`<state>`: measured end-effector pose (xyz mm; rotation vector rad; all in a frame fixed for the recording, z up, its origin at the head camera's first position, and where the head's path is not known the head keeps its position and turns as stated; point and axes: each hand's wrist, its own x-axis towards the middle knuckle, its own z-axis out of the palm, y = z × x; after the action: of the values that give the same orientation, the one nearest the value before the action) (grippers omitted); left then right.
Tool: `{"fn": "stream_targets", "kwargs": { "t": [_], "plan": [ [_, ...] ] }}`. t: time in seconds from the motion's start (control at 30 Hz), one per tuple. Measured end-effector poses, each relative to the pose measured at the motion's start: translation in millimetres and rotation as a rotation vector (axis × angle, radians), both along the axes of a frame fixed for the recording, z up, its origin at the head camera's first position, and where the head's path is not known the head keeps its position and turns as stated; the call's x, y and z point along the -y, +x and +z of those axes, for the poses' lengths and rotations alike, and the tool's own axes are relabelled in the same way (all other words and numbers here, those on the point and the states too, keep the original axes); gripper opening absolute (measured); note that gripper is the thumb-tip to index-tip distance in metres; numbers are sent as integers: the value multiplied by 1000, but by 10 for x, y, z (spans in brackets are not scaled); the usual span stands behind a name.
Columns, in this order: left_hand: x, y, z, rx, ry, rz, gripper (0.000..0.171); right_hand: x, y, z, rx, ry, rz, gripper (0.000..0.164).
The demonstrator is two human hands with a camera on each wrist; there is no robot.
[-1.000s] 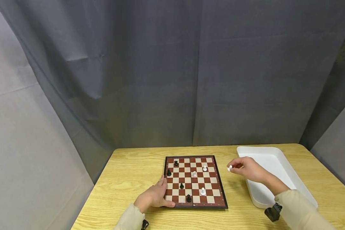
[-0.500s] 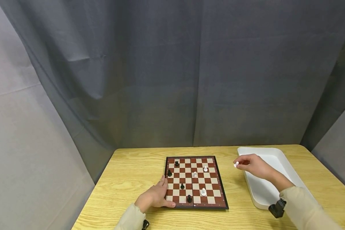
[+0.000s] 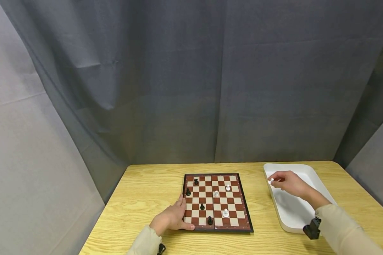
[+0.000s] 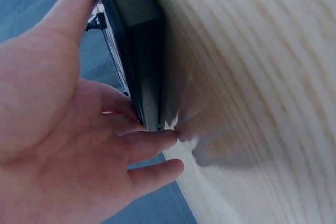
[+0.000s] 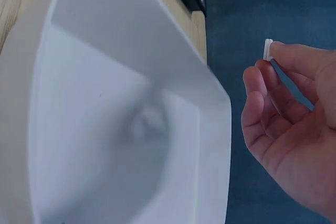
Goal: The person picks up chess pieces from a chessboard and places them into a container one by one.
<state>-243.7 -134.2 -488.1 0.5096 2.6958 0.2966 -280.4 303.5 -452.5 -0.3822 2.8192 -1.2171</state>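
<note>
My right hand (image 3: 288, 182) pinches a small white chess piece (image 3: 271, 181) between thumb and fingers, above the far-left part of a white tray (image 3: 294, 216). The right wrist view shows the piece's flat round base (image 5: 268, 50) pointing away from the fingertips; its upper part is hidden. My left hand (image 3: 171, 216) rests at the near-left corner of a red-and-white chessboard (image 3: 234, 227). Its thumb lies along the near edge, and its fairly straight fingers touch the left side. In the left wrist view, fingertips (image 4: 165, 140) reach the board's black edge (image 4: 144, 40).
Several black chess pieces, one a near-edge piece (image 3: 210, 220), stand on the board's left half. White pieces stand on the right half, including one pawn-like piece (image 3: 225, 213). The wooden table (image 3: 140, 191) ends at a grey curtain (image 3: 175, 106).
My right hand has moved right with the white chess piece, from beside the board to over the tray. My left hand stays at the board's corner.
</note>
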Motion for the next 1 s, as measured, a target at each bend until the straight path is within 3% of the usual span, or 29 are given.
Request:
{"fn": "stream_targets", "kwargs": {
  "t": [0.53,1.0],
  "plan": [
    [-5,0,-5,6,-9,-5,110,-250,-128,-158,122,-40,-54,27],
    [-6,20,5,1,5,-3,109,-368,-147,-223,188,-30,-136,29]
  ]
}}
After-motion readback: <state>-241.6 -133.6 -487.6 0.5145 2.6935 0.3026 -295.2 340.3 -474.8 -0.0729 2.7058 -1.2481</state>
